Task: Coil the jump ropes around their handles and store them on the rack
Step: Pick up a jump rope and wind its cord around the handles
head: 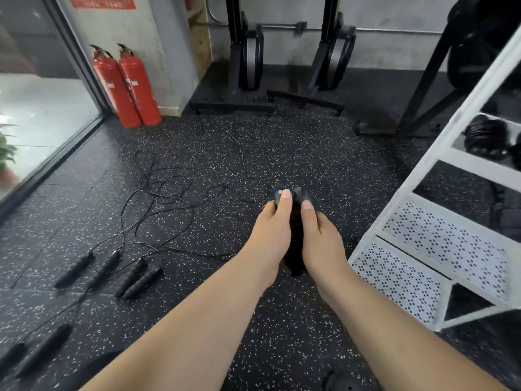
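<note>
Jump rope handles (42, 348), two black ones, lie on the speckled floor (282, 320) at the lower left edge, nearest us and blurred. A black disc (344, 382) sits at the bottom edge; we cannot tell what kind.

Mid-frame, above the floor: held pair (295, 249), two black handles pressed side by side and standing roughly upright between both hands.
- Left hand (270, 235) is wrapped round the pair's left side, thumb laid up along it to the top end.
- Right hand (321, 238) is wrapped round the right side, thumb likewise.
- The fingers are hidden behind the pair. We cannot tell whether cord is wound on it.

Left of the hands, well apart, four handles (131, 273) lie on the floor in a loose row. Their thin cords (169, 190) run away from us into a tangle.

Just right of the hands stands the white rack (408, 280) with perforated lower shelves. A higher shelf holds dark rounded objects (485, 136), which we cannot identify.

Far left is a glass wall (42, 108) with a plant (5, 150) behind it. Two red fire extinguishers (139, 86) stand at the corner, their labels too small to read. The red sign (101, 1) above is cropped and its writing is not legible. Two black machines (248, 60) stand against the back wall.
</note>
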{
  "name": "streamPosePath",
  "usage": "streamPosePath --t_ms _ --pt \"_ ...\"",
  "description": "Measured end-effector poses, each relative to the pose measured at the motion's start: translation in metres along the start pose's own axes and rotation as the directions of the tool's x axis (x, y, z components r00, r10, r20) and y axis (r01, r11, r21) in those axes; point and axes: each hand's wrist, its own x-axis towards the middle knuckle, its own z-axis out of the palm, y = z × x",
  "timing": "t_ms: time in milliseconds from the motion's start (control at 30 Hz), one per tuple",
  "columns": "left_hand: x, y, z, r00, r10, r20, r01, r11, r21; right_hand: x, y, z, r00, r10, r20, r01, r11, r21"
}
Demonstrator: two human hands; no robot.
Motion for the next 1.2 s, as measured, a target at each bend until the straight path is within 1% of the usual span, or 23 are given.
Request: streamPosePath --t_ms 100,167,233,367,433,533,600,667,767,833,900,967,1067,1200 --pt "-0.003 0.004 0.019 0.994 -0.106 -0.002 0.105 0.985 -0.135 -0.002 -0.01 -0.016 0.992 0.123 -0.02 -0.117 0.977 0.178" --pt "-0.008 0.001 0.034 0.992 -0.123 0.001 0.121 0.974 -0.191 -0.006 -0.013 -0.028 0.984 0.163 -0.065 -0.144 0.962 0.233" --pt "-0.015 -0.003 0.047 0.994 -0.114 0.004 0.112 0.972 -0.205 -0.011 -0.015 -0.04 0.981 0.159 -0.113 -0.128 0.96 0.248" --pt "-0.032 -0.013 0.066 0.997 -0.073 0.032 0.079 0.965 -0.249 -0.024 -0.014 -0.067 0.974 0.115 -0.197 -0.074 0.976 0.205" --pt "-0.043 -0.017 0.075 0.997 -0.017 0.071 0.033 0.97 -0.242 -0.03 -0.012 -0.082 0.967 0.107 -0.231 -0.056 0.975 0.216" --pt "-0.054 -0.027 0.088 0.976 0.134 0.171 -0.114 0.985 -0.127 -0.034 -0.011 -0.102 0.943 0.107 -0.315 -0.033 0.972 0.234" --pt "-0.057 -0.034 0.099 0.955 0.214 0.207 -0.205 0.977 -0.065 -0.035 -0.008 -0.116 0.926 0.157 -0.343 -0.058 0.957 0.283" --pt "-0.059 -0.039 0.111 0.944 0.25 0.216 -0.246 0.968 -0.047 -0.034 -0.004 -0.126 0.91 0.216 -0.353 -0.088 0.935 0.344" --pt "-0.059 -0.041 0.132 0.947 0.237 0.216 -0.231 0.972 -0.053 -0.031 0.001 -0.138 0.89 0.302 -0.341 -0.137 0.892 0.431" --pt "-0.058 -0.041 0.148 0.949 0.214 0.232 -0.205 0.977 -0.063 -0.028 0.005 -0.146 0.886 0.328 -0.329 -0.158 0.879 0.451" --pt "-0.058 -0.041 0.167 0.944 0.188 0.271 -0.18 0.982 -0.054 -0.024 0.01 -0.154 0.883 0.336 -0.327 -0.145 0.86 0.489" --pt "-0.058 -0.041 0.185 0.938 0.145 0.316 -0.139 0.989 -0.044 -0.021 0.012 -0.166 0.859 0.368 -0.356 -0.148 0.844 0.516" --pt "-0.055 -0.043 0.21 0.924 0.103 0.368 -0.1 0.995 -0.028 -0.01 0.02 -0.186 0.806 0.409 -0.427 -0.159 0.846 0.51" --pt "-0.048 -0.051 0.241 0.923 0.11 0.368 -0.12 0.993 0.005 0.008 0.041 -0.213 0.77 0.487 -0.411 -0.214 0.805 0.553"
